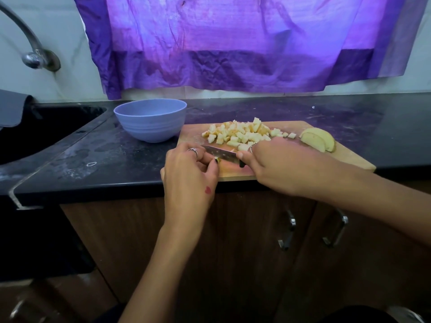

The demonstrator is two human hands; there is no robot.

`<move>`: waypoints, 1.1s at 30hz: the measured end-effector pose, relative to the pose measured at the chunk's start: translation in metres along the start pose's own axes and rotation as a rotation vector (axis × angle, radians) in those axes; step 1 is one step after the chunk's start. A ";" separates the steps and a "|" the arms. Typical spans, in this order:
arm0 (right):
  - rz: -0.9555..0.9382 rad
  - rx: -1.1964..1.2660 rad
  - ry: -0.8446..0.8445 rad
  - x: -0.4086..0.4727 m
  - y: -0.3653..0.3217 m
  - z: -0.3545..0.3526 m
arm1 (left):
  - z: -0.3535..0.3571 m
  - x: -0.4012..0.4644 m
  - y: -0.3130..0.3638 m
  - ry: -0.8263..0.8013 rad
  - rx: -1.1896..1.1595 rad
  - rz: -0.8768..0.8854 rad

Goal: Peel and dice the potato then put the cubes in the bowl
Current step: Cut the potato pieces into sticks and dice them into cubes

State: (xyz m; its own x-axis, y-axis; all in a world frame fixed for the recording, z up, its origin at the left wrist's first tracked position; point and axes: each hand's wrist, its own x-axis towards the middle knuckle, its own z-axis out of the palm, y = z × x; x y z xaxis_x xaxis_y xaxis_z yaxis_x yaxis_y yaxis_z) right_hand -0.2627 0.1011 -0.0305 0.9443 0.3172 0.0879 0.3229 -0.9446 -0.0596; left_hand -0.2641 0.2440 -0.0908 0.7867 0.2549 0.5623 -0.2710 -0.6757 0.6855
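Observation:
A wooden cutting board (349,157) lies on the black counter. A pile of pale potato cubes (242,134) sits at its far middle. Two uncut potato wedges (318,139) lie at the board's right end. My right hand (277,164) grips the black handle of a knife (221,153), whose blade points left over the board's near left part. My left hand (189,173) has its fingers curled at the blade, pinching a small potato piece (217,160) beside it. A light blue bowl (151,122) stands left of the board; its inside is hidden from this angle.
A black sink (46,129) with a metal tap (35,52) is at the left. A purple cloth (233,43) hangs on the wall behind the counter. Wooden cabinet doors with metal handles (289,231) are below the counter edge.

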 end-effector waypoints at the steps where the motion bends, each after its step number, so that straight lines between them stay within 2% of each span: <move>1: -0.003 0.000 -0.005 0.003 -0.001 0.000 | 0.000 0.001 0.000 -0.007 0.007 -0.002; 10: -0.067 -0.052 -0.046 0.002 -0.005 -0.004 | 0.002 0.000 0.002 0.008 0.043 -0.018; 14: -0.024 -0.079 -0.014 -0.007 -0.001 -0.002 | 0.002 0.001 0.002 0.020 0.021 -0.036; 19: 0.037 -0.003 0.105 -0.015 0.006 0.003 | -0.004 0.000 0.004 -0.045 0.005 -0.073; 22: 0.038 0.027 0.093 -0.016 0.000 0.003 | -0.008 0.002 0.003 -0.074 -0.015 -0.082; 33: -0.015 -0.019 0.057 -0.009 -0.005 0.006 | -0.001 0.003 0.000 0.009 -0.011 -0.050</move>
State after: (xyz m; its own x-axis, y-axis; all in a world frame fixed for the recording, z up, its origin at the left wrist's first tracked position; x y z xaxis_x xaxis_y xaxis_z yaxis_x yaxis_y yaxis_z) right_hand -0.2727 0.1035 -0.0374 0.9340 0.3266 0.1448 0.3353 -0.9413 -0.0392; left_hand -0.2627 0.2455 -0.0884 0.7941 0.2947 0.5316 -0.2375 -0.6546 0.7177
